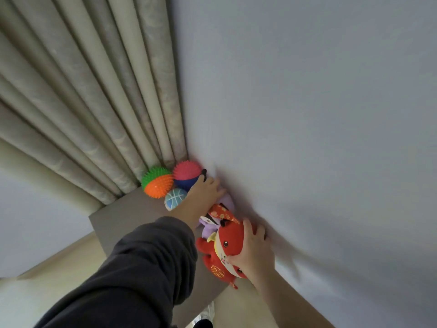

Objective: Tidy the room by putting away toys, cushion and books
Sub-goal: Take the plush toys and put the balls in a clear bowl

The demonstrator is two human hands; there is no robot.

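now we hold the red plush toy with our right hand, fingers curled round its head. it lies along the wall, head toward the corner, its bottom right at the near edge of the grey top. our left hand is farther in, fingers flat on the purple plush toy. the pink and blue spiky ball, the green and orange spiky ball and the little blue ball fill the corner by the curtain. we think the red toy should slide in, or it may fall. the bare room is on the left.
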